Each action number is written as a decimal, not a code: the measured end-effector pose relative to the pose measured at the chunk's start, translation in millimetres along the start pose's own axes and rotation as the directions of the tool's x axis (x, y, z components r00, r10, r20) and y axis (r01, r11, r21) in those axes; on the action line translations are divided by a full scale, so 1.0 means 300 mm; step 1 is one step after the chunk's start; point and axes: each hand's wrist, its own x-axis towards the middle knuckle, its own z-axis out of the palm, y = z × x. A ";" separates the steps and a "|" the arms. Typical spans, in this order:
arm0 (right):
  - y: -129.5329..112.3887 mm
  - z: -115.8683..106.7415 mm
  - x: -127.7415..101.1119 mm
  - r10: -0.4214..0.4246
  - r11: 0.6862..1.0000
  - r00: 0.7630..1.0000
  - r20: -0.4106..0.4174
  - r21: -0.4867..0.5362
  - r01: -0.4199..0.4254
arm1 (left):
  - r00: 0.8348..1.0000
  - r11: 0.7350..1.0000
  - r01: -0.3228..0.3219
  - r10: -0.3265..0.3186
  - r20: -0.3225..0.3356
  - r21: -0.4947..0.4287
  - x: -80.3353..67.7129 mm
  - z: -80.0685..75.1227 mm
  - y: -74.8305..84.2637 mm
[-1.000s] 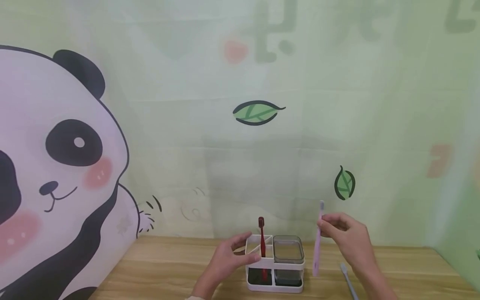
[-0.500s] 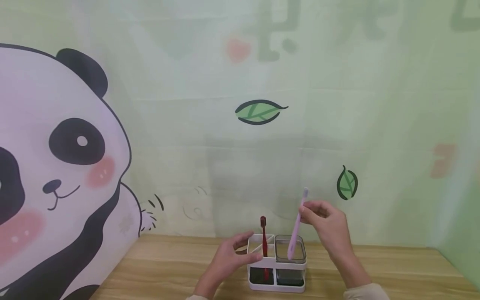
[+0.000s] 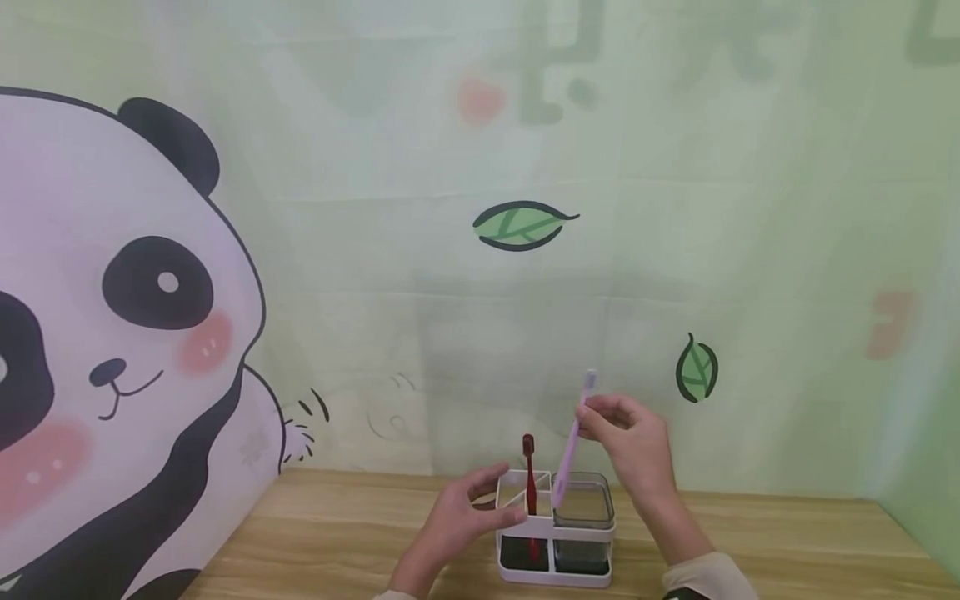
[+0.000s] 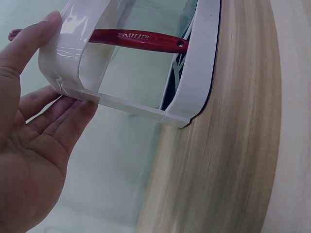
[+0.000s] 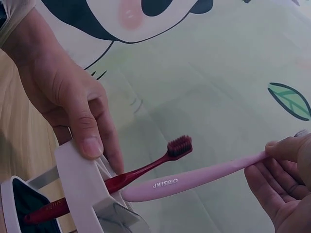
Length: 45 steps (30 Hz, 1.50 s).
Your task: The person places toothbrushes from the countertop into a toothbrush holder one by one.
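A white toothbrush holder [image 3: 581, 534] stands on the table. My left hand [image 3: 463, 510] grips its left side by the upper rim, the thumb [image 4: 52, 23] on one face and the fingers on another. Upright in a divided slot is a red toothbrush [image 3: 531, 487], bristles up. My right hand [image 3: 633, 440] pinches a pink toothbrush [image 5: 194, 179] close to its head, between thumb and fingers. Its handle slants down, the butt end at the holder's top near the red brush. Whether that end is inside a slot I cannot tell. A clear grey cup [image 3: 594, 502] fills the holder's right half.
The wood-grained table [image 3: 337, 525] runs to both sides of the holder. Behind it hangs a pale green cloth [image 3: 360, 275] printed with a panda [image 3: 165, 350] and leaves.
My right hand has carried the pink toothbrush left, from beside the holder to above it, and tilted it. A blue toothbrush on the table has gone from view. My left hand keeps its grip.
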 end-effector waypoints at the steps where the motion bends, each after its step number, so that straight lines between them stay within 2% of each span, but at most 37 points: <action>1: 0.001 0.006 0.000 0.001 1.000 1.000 0.001 -0.003 -0.001 | 1.000 1.000 0.000 0.000 0.001 0.000 0.000 0.000 0.000; 13: 0.046 0.068 -0.010 0.014 0.999 1.000 0.024 -0.031 -0.013 | 1.000 1.000 0.001 -0.001 0.003 -0.017 0.001 0.001 -0.002; 27: 0.101 0.105 -0.034 0.047 0.997 0.998 0.032 -0.063 -0.045 | 1.000 1.000 -0.003 0.003 0.008 -0.010 0.001 0.000 0.004; 34: 0.125 0.113 -0.052 0.076 0.991 0.997 0.030 -0.115 -0.072 | 1.000 1.000 -0.005 0.005 0.004 0.003 -0.001 -0.001 0.002; 45: 0.154 0.125 -0.063 0.089 0.993 0.996 0.028 -0.083 -0.087 | 1.000 1.000 -0.007 0.007 0.004 -0.006 0.000 -0.001 0.001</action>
